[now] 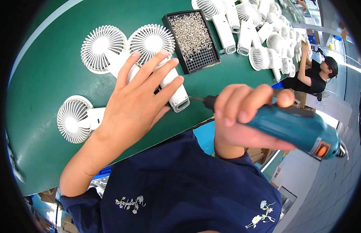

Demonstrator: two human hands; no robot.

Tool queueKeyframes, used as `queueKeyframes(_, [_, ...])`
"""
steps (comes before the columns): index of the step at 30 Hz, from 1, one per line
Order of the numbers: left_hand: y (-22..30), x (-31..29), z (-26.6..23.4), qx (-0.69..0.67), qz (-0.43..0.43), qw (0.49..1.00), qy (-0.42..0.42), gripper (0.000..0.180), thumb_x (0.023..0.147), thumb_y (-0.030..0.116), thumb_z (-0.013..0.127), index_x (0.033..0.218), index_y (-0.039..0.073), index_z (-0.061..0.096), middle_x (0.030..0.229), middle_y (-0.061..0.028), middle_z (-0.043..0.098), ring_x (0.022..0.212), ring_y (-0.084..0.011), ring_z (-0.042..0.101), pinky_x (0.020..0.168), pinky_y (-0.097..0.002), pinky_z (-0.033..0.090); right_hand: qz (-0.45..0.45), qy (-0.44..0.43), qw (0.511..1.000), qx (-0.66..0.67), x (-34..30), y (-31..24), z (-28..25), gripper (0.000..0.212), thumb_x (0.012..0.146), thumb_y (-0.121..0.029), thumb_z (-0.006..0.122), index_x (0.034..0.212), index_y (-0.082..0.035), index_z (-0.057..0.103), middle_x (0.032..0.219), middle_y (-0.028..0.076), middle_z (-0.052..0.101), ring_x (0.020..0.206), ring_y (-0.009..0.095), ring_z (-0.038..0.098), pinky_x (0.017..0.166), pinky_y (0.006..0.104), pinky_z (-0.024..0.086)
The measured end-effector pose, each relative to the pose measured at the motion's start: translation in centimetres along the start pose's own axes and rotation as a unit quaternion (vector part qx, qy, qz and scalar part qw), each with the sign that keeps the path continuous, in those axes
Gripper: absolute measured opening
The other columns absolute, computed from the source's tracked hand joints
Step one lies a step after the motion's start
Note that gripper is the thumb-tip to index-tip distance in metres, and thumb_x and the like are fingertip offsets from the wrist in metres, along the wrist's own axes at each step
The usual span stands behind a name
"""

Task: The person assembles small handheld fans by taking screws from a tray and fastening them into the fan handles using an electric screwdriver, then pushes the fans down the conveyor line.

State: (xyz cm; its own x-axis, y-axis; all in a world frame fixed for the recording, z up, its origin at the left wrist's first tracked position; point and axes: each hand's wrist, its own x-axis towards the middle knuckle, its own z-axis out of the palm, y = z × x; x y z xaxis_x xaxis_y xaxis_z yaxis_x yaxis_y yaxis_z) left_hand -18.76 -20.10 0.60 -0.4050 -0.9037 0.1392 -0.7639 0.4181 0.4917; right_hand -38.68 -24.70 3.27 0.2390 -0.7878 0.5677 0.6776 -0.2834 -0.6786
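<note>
My left hand (136, 97) lies palm down with its fingers stretched out and spread, over two white handheld fans. One fan (101, 46) is at the left, its handle partly hidden under the fingers. The other fan (151, 40) has its handle slanting down past my fingertips toward me. My right hand (242, 112) is wrapped round a teal electric screwdriver (293, 126), slightly blurred. Its thin bit points left and ends close to the lower end of that handle; whether they touch I cannot tell. Left of my wrist lies another fan (73, 118).
Beyond my hands a black tray (205, 64) with a grid of holes holds a heap of small screws (190, 33). Many white fans (260, 58) are piled at the far right of the green table (44, 77). A person in black (314, 75) sits past them.
</note>
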Motion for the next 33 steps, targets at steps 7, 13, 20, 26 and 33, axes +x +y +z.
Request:
queueKeyframes(7, [-0.5, -0.4, -2.7, -0.01, -0.019, 1.0, -0.006, 0.079, 0.069, 0.012, 0.08, 0.141, 0.01, 0.05, 0.151, -0.0111, 0.043, 0.141, -0.0337, 0.037, 0.115, -0.0485, 0.031, -0.094, 0.088, 0.992, 0.016, 3.7, 3.8, -3.0, 0.102, 0.074, -0.095, 0.03, 0.132, -0.012, 0.041, 0.07, 0.01, 0.055, 0.044, 0.02, 0.05, 0.04, 0.0335, 0.045])
queueKeyframes(13, [-1.2, -1.3, -1.7, -0.024, -0.039, 0.999, 0.01, 0.07, 0.073, 0.014, 0.077, 0.138, 0.007, 0.052, 0.148, -0.0131, 0.044, 0.139, -0.0309, 0.041, 0.112, -0.0446, 0.037, -0.065, 0.13, 0.989, -0.026, 4.0, 5.4, -3.2, 0.109, 0.066, -0.1, 0.023, 0.127, -0.011, 0.042, 0.064, 0.009, 0.052, 0.041, 0.018, 0.047, 0.039, 0.0313, 0.044])
queueKeyframes(20, [-1.3, -1.4, -1.7, -0.011, -0.029, 0.999, 0.015, 0.065, 0.074, 0.013, 0.077, 0.134, 0.005, 0.054, 0.147, -0.0133, 0.045, 0.139, -0.0318, 0.041, 0.11, -0.0448, 0.039, -0.054, 0.141, 0.988, -0.027, 4.1, 5.7, -3.5, 0.108, 0.066, -0.1, 0.021, 0.125, -0.012, 0.044, 0.065, 0.008, 0.052, 0.041, 0.017, 0.047, 0.038, 0.0307, 0.044])
queueKeyframes(26, [-1.4, -1.7, -1.2, -0.049, -0.025, 0.997, 0.058, 0.058, 0.073, 0.006, 0.075, 0.128, 0.003, 0.059, 0.145, -0.0143, 0.048, 0.137, -0.0347, 0.044, 0.108, -0.0468, 0.04, -0.021, 0.146, 0.988, -0.05, 4.5, 5.7, -3.2, 0.108, 0.066, -0.1, 0.02, 0.123, -0.012, 0.045, 0.062, 0.008, 0.049, 0.04, 0.018, 0.045, 0.038, 0.0299, 0.043])
queueKeyframes(33, [-1.8, -2.1, -1.3, -0.011, -0.021, 0.995, 0.094, 0.032, 0.073, 0.003, 0.074, 0.105, 0.0, 0.067, 0.139, -0.0136, 0.055, 0.136, -0.0383, 0.045, 0.107, -0.0509, 0.04, -0.033, 0.137, 0.988, -0.067, 4.1, 5.6, -2.8, 0.11, 0.064, -0.101, 0.022, 0.124, -0.013, 0.047, 0.062, 0.009, 0.05, 0.04, 0.018, 0.045, 0.038, 0.0307, 0.043])
